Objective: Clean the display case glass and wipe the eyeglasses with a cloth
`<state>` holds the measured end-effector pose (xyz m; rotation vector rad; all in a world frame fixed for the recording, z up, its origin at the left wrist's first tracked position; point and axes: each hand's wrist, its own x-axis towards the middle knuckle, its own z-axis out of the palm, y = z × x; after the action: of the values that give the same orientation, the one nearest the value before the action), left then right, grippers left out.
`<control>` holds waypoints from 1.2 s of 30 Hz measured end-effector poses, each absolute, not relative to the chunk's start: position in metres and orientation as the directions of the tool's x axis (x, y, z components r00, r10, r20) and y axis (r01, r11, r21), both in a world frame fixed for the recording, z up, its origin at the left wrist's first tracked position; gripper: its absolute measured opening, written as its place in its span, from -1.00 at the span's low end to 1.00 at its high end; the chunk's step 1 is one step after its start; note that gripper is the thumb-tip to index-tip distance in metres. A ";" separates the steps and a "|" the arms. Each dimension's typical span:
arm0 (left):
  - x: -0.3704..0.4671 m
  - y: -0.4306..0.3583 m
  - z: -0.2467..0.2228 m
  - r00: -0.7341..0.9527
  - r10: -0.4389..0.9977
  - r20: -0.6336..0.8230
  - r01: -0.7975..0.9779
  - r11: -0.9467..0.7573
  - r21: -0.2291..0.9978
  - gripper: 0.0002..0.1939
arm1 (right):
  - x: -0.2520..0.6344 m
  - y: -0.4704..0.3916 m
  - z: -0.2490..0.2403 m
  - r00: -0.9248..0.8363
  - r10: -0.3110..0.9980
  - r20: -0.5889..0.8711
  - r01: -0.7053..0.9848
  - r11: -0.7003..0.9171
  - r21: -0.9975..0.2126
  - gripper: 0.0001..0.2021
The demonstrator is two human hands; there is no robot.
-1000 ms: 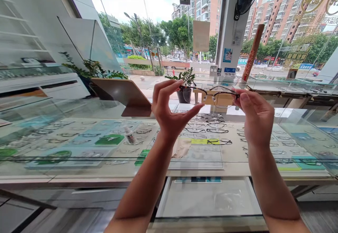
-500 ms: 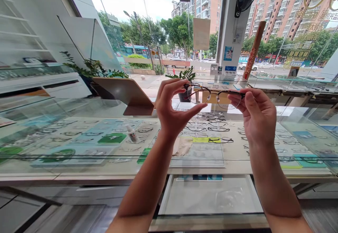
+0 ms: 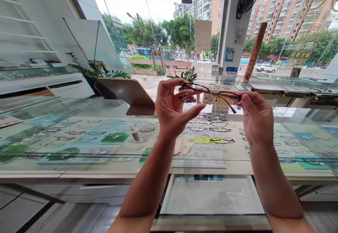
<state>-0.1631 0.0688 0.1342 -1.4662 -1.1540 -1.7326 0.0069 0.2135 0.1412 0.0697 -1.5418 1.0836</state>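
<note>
Both hands hold a pair of eyeglasses (image 3: 199,86) up above the glass counter. The frame has dark, mottled upper rims and clear lenses. My left hand (image 3: 170,108) is closed on the left end, index finger at the upper corner. Its thumb stretches out below the left lens, and other fingers show behind that lens. My right hand (image 3: 258,120) pinches the right end between thumb and fingers. One temple tip points down below the right lens. A small tag-like piece shows behind the bridge, its detail too small to read.
Under the glass top (image 3: 148,171) lie rows of eyeglasses. A white spray bottle (image 3: 135,134), a beige cloth (image 3: 183,145) and a tilted wooden-backed mirror (image 3: 126,92) stand or lie around the hands. Nearer, a white drawer (image 3: 195,197) sits open. Potted plants (image 3: 188,76) are beyond.
The eyeglasses have turned and tilted, their right end slightly lower, and a temple tip now shows below the right lens. My left fingers have spread behind the left lens.
</note>
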 end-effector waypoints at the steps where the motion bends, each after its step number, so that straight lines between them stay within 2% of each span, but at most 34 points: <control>1: -0.162 0.068 0.134 -0.225 0.096 0.970 0.851 -0.465 0.243 -0.28 | 0.006 0.214 0.141 -0.319 0.512 0.798 -0.584 0.557 -0.591 -0.74; 5: -0.158 0.068 0.133 -0.249 0.091 0.964 0.818 -0.514 0.260 -0.29 | 0.006 0.213 0.142 -0.356 0.541 0.762 -0.586 0.506 -0.633 -0.72; 9: -0.159 0.070 0.132 -0.282 0.112 0.953 0.799 -0.523 0.298 -0.30 | 0.007 0.214 0.141 -0.367 0.520 0.772 -0.567 0.533 -0.628 -0.73; 14: -0.173 0.068 0.134 -0.348 0.272 0.897 0.676 -0.591 0.441 -0.38 | 0.011 0.216 0.141 -0.404 0.398 0.824 -0.598 0.566 -0.567 -0.72; 17: -0.176 0.063 0.138 -0.383 0.466 0.797 0.493 -0.627 0.603 -0.48 | 0.014 0.212 0.143 -0.449 0.236 0.862 -0.561 0.677 -0.477 -0.62; 20: -0.172 0.058 0.142 -0.399 0.662 0.634 0.276 -0.573 0.772 -0.49 | 0.015 0.204 0.146 -0.448 0.057 0.892 -0.497 0.813 -0.302 -0.50; 24: -0.163 0.056 0.145 -0.316 0.812 0.490 0.079 -0.492 0.867 -0.48 | 0.016 0.196 0.147 -0.430 -0.075 0.900 -0.405 0.907 -0.118 -0.56; 27: -0.162 0.056 0.145 -0.261 0.846 0.465 0.063 -0.466 0.883 -0.51 | 0.016 0.194 0.145 -0.386 -0.097 0.917 -0.356 0.933 -0.052 -0.64; 36: -0.162 0.055 0.147 -0.233 0.860 0.455 0.133 -0.435 0.890 -0.52 | 0.014 0.194 0.142 -0.271 -0.182 0.945 -0.354 0.932 0.078 -0.64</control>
<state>-0.1618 0.0548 0.1470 -2.1347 -1.7430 -2.4902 0.0142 0.1942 0.1421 0.3945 -1.8554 0.1729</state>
